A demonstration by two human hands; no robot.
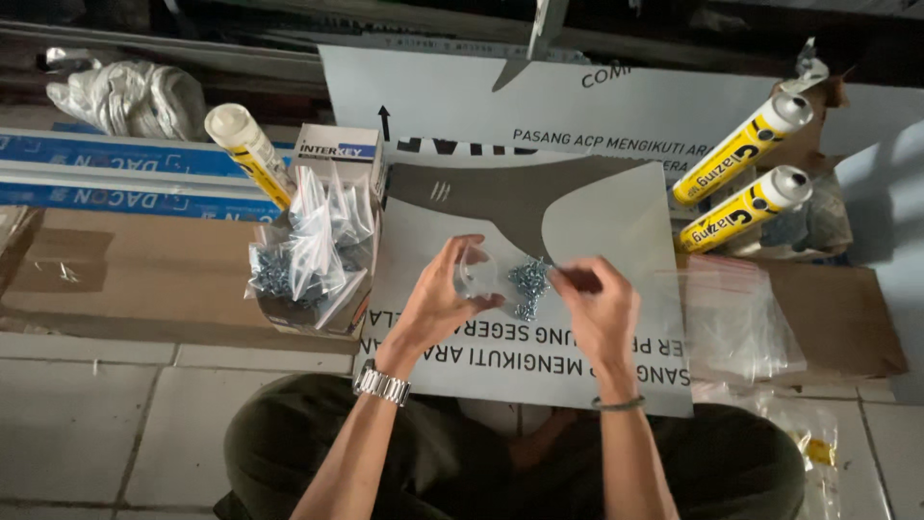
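Both hands work over a grey panel (616, 231) that lies across the person's lap. Left hand (438, 299), with a metal watch (382, 383) at the wrist, is closed on a small clear bag (475, 273) and holds its mouth up and open. Right hand (602, 308) has thumb and forefinger pinched together at the edge of a little heap of screws (527, 281); whether a screw sits between them I cannot tell. The heap lies on the panel between the two hands, just right of the bag.

By my reading, the step in hand is filling: screws go from the heap into the bag. A next move would call for a light pinch on a few screws and a short carry left to the bag's mouth, with the left hand keeping that mouth wide.

Screws are small, bright and silvery, tangled in a loose pile, and would roll or scatter easily. The bag is thin, soft and glossy. The panel is flat, smooth and stiff, with a paler curved patch and printed film along its near edge.

To the left, a carton (318, 279) holds many filled bags (313, 246) of the same kind. A yellow tube (248, 149) stands behind it, and two more tubes (741, 178) lie far right. Flat empty bags (741, 323) rest on cardboard at the right.
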